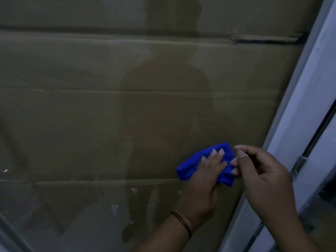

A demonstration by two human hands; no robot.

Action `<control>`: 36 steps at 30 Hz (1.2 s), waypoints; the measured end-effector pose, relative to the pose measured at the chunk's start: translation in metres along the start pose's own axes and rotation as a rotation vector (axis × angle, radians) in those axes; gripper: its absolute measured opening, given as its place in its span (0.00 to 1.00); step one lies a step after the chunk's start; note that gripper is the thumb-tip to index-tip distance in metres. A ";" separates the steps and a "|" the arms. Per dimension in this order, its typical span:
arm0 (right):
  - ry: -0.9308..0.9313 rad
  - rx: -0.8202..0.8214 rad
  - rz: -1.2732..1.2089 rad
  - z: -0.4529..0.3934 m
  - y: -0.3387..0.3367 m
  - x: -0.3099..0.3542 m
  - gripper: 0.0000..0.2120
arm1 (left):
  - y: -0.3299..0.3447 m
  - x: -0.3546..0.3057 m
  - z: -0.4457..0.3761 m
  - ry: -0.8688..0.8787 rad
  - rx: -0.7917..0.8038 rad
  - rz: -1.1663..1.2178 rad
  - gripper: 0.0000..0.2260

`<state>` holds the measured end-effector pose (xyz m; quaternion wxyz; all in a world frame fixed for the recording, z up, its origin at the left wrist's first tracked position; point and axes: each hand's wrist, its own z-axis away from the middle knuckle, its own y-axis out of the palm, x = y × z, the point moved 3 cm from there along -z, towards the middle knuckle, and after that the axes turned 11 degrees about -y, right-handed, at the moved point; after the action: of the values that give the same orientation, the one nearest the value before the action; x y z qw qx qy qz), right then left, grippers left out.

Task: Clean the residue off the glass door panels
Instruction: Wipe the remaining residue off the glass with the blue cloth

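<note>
The glass door panel (109, 115) fills most of the view, with brown cardboard showing behind it and a dim reflection of a person in it. White residue streaks (134, 190) dot its lower part. A crumpled blue cloth (189, 167) rests against the glass at the lower right. My left hand (203, 180), with a thin dark band at the wrist, presses on the cloth with its fingers spread over it. My right hand (263, 171) is curled beside it, its lower fingertips on the cloth's right edge, thumb and forefinger close together above.
A pale door frame (300, 106) runs diagonally down the right side, with a metal fitting (299, 163) and a dark gap beside it. More white specks sit at the far left (5, 170) and lower middle (114, 209) of the glass.
</note>
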<state>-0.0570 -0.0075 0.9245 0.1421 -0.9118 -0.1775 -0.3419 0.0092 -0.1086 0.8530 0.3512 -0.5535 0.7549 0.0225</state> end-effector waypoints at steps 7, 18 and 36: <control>0.025 -0.042 0.018 -0.001 -0.016 0.001 0.10 | -0.076 -0.009 0.006 -0.618 -0.621 0.472 0.15; 0.075 -0.118 0.010 0.005 -0.039 -0.016 0.11 | -0.046 0.023 -0.022 -0.060 -0.351 -0.165 0.27; 0.259 0.161 0.042 0.038 -0.028 -0.033 0.09 | -0.061 -0.006 0.017 -0.798 -0.453 0.136 0.11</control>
<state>-0.0700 0.0246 0.8790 0.2437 -0.8493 -0.1656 -0.4381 0.0706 -0.1202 0.8647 0.4821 -0.5137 0.5712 0.4212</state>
